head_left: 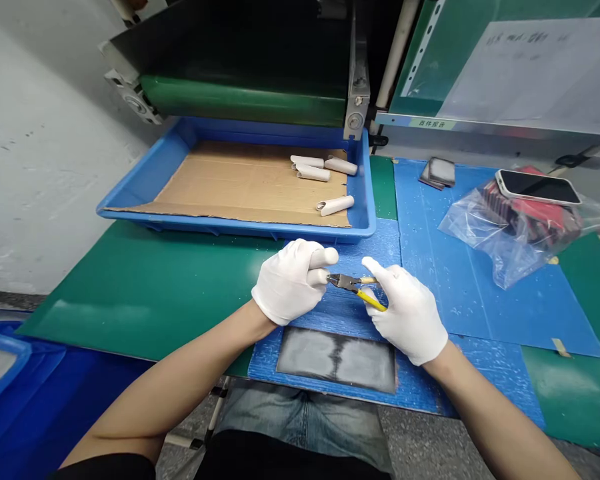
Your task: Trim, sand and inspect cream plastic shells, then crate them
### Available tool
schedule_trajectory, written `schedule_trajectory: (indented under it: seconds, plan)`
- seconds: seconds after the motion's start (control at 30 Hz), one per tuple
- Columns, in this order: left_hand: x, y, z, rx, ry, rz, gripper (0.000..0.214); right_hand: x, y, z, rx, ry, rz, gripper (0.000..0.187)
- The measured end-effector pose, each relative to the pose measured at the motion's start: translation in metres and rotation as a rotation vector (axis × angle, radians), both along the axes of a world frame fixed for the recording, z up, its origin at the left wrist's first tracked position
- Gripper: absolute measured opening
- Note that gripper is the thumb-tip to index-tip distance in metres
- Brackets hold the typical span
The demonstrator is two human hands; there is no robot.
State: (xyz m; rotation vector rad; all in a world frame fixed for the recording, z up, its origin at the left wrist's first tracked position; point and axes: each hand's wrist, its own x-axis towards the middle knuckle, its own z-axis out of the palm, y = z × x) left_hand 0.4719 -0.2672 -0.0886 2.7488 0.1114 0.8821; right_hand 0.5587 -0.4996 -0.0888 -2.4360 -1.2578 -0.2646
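Note:
My left hand and my right hand wear white gloves and meet above a blue mat. The right hand grips yellow-handled pliers, with their metal jaws pointing left. Those jaws touch the white fingers of my left hand. A rounded white shape sticks out there, and I cannot tell whether it is a glove finger or a tube. Several white tubes lie on a cardboard liner in a blue tray beyond my hands.
A green roller machine overhangs the tray. A phone rests on a plastic bag at right. A dark grey pad lies below my hands, a green mat to the left, and a blue bin lower left.

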Motion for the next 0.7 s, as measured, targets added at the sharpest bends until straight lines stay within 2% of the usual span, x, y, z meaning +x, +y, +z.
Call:
schedule_trajectory:
  seconds: [0.37, 0.6, 0.7]
  plan:
    - [-0.0005, 0.0007, 0.0007, 0.026, -0.053, -0.040, 0.019, -0.0025, 0.0033, 0.0034, -0.043, -0.024, -0.007, 0.051]
    - [-0.0010, 0.0003, 0.0009, 0.005, -0.032, -0.045, 0.016, -0.0056, 0.0016, -0.0015, -0.030, -0.050, -0.018, 0.044]
    - [-0.0015, -0.0010, 0.0005, -0.010, -0.025, -0.044, 0.016, -0.0085, -0.0013, -0.0051, 0.022, 0.008, 0.001, 0.040]
